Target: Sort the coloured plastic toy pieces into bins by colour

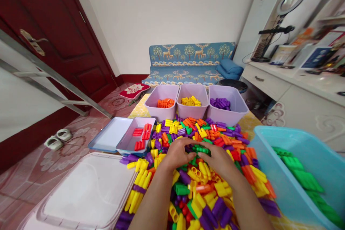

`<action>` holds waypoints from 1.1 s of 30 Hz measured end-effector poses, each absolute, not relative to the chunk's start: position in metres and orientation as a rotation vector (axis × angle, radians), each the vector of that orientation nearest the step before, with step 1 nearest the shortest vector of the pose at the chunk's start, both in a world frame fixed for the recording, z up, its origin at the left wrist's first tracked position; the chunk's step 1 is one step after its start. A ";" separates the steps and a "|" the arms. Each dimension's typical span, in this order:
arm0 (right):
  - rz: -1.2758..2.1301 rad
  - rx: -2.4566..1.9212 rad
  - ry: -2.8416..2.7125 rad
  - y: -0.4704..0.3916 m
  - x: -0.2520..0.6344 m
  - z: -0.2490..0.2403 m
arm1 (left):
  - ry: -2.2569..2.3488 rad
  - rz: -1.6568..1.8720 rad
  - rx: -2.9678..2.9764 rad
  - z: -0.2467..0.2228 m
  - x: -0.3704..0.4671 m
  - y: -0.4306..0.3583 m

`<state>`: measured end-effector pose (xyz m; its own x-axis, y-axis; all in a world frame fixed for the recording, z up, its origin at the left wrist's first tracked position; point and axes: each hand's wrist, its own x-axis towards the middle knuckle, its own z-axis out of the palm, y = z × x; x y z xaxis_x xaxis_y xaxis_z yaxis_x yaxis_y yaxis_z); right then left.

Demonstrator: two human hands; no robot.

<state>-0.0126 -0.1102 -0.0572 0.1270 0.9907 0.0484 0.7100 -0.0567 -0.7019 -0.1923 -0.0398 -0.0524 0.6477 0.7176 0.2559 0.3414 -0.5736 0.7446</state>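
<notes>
A large heap of bullet-shaped plastic building pieces (185,176) in yellow, purple, orange, green and red covers the table in front of me. Over its middle, my left hand (178,153) and my right hand (219,157) face each other with curled fingers. Between them is a cluster of green plastic pieces (201,149), and the fingers and thumbs of both hands close around it. My fingers partly hide the cluster, so its full shape does not show.
Three lilac bins stand behind the heap, with orange (165,103), yellow (191,101) and purple pieces (220,104). A shallow box (124,139) with red pieces is at left, near a pale lid (88,187). A turquoise tub (262,158) with green pieces is at right.
</notes>
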 end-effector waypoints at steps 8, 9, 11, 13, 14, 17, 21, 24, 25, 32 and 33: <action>0.682 -1.786 -1.728 -0.113 -0.030 -0.046 | 0.756 0.815 1.825 -0.060 -0.187 -0.037; 0.687 -1.784 -1.721 -0.113 -0.031 -0.043 | 0.744 0.819 1.790 -0.061 -0.187 -0.037; 0.694 -1.741 -1.637 -0.113 -0.033 -0.039 | 0.732 0.846 1.718 -0.060 -0.186 -0.038; 0.707 -1.678 -1.475 -0.112 -0.032 -0.035 | 0.713 0.876 1.651 -0.056 -0.186 -0.040; 0.737 -1.658 -1.377 -0.111 -0.031 -0.034 | 0.700 0.887 1.628 -0.054 -0.186 -0.041; 0.919 -1.597 -1.072 -0.111 -0.030 -0.032 | 0.636 0.885 1.612 -0.048 -0.188 -0.043; 1.043 -1.417 -0.857 -0.111 -0.035 -0.032 | 0.604 0.883 1.635 -0.049 -0.189 -0.044; 1.073 -1.370 -0.891 -0.112 -0.039 -0.032 | 0.629 0.921 1.665 -0.054 -0.189 -0.042; 1.083 -1.371 -0.920 -0.113 -0.040 -0.033 | 0.622 0.927 1.660 -0.056 -0.188 -0.042; 0.986 -1.419 -0.830 -0.113 -0.038 -0.034 | 0.594 0.895 1.484 -0.059 -0.187 -0.038; 0.983 -1.379 -0.748 -0.113 -0.038 -0.032 | 0.617 0.909 1.473 -0.058 -0.188 -0.038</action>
<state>-0.0383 -0.1130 -0.0320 0.4320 0.8943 -0.1167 -0.1260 -0.0682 -0.9897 -0.1877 -0.0377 -0.0581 0.5485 0.8171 0.1773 -0.1373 -0.1212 0.9831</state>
